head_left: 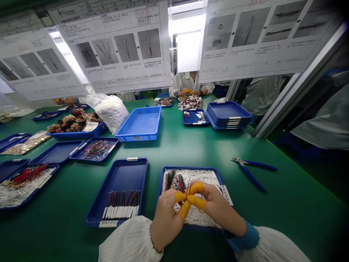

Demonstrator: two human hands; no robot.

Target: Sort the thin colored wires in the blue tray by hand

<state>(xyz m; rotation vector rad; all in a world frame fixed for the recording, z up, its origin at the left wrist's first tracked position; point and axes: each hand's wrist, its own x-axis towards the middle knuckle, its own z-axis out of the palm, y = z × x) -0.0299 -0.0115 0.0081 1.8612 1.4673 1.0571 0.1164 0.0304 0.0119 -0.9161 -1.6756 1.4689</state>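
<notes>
Above a blue tray (191,168) of white sleeves (207,177) and loose coloured wires (174,181), my two hands meet with their fingertips together. Yellow covers wrap the thumbs and forefingers. My left hand (170,214) is closed in a pinch on thin dark and red wires (190,185). My right hand (215,203) pinches the same wires from the other side; their lower ends are hidden by the fingertips. Left of this tray, another blue tray (120,174) holds a row of wires with white sleeves (121,211), lying side by side.
Blue-handled pliers (252,171) lie to the right. Stacked blue trays (229,114), a light blue bin (140,123) and a bag of white pieces (110,111) stand further back. More part trays sit left. A person (191,83) works across the table; printed sheets (114,47) hang above.
</notes>
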